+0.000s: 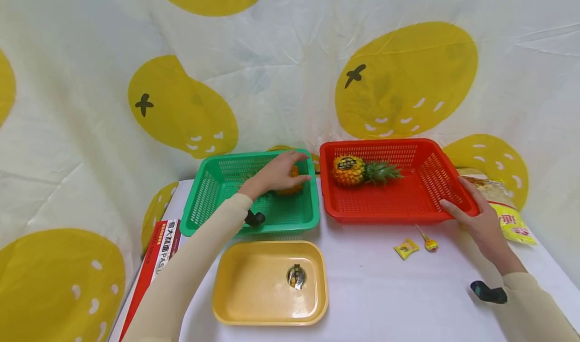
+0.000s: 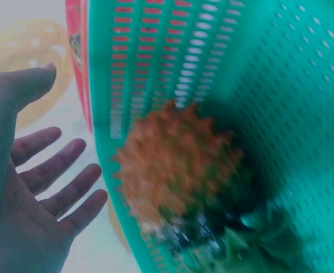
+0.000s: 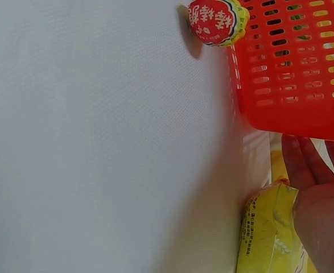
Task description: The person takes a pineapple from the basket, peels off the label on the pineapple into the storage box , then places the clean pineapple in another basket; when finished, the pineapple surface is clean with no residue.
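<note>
My left hand (image 1: pixel 282 173) is over the right side of the green basket (image 1: pixel 290 228), fingers extended and thumb apart. Inside that basket lies a pineapple (image 2: pixel 178 170), partly hidden by the hand in the head view. In the left wrist view the spread fingers are beside the basket's rim and hold nothing. My right hand (image 1: pixel 484 226) grips the front right corner of the red basket (image 1: pixel 408 196), thumb over the rim and fingers along the outside. Another pineapple (image 1: pixel 349 171) lies on its side in the red basket, leaves pointing right.
A wrapped candy (image 1: pixel 406 249) and a lollipop (image 1: pixel 430 244) lie in front of the red basket. A shallow yellow tray (image 1: pixel 254 291) with a label sits before the green one. Red pasta box (image 1: pixel 156 251) at left; yellow snack bag (image 1: pixel 512 223) at right. A printed curtain (image 1: pixel 290 90) hangs behind.
</note>
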Demonstrator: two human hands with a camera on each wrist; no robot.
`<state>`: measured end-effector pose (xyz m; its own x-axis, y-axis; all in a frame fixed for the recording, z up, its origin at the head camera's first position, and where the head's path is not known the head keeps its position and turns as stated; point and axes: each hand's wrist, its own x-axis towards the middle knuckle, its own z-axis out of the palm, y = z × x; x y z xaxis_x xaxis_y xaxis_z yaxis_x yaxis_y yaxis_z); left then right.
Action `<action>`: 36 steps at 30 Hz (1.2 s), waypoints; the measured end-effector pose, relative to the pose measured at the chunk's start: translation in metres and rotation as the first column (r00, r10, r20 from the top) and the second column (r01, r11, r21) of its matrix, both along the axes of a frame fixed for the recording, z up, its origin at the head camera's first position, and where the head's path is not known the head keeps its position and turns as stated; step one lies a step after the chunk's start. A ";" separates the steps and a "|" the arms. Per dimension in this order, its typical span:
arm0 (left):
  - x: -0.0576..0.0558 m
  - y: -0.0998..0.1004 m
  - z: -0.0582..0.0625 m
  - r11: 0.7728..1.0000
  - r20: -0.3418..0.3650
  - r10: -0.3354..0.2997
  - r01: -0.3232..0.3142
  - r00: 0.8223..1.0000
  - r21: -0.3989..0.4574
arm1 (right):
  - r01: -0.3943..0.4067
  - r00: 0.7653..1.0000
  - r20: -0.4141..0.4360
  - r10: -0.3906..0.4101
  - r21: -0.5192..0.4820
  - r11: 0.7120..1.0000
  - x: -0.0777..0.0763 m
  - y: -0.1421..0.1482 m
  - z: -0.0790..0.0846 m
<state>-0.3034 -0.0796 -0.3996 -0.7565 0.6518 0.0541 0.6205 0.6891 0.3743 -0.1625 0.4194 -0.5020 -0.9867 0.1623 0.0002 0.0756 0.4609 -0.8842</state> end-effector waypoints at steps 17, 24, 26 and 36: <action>-0.014 0.067 0.013 0.999 0.001 -0.038 0.038 0.999 0.006 | -0.011 1.000 0.017 0.011 0.009 1.000 0.000 0.000 0.004; -0.022 0.088 0.012 0.999 0.035 -0.040 0.041 0.999 -0.029 | -0.014 1.000 0.016 0.013 0.024 1.000 0.001 0.001 0.000; -0.023 0.093 0.013 0.999 0.053 -0.032 0.033 0.998 -0.020 | -0.015 1.000 0.015 0.015 0.028 0.999 0.000 0.001 0.000; -0.033 0.121 0.009 0.999 0.087 -0.044 0.044 0.995 0.003 | -0.012 1.000 0.017 0.012 0.060 0.998 0.001 0.003 0.001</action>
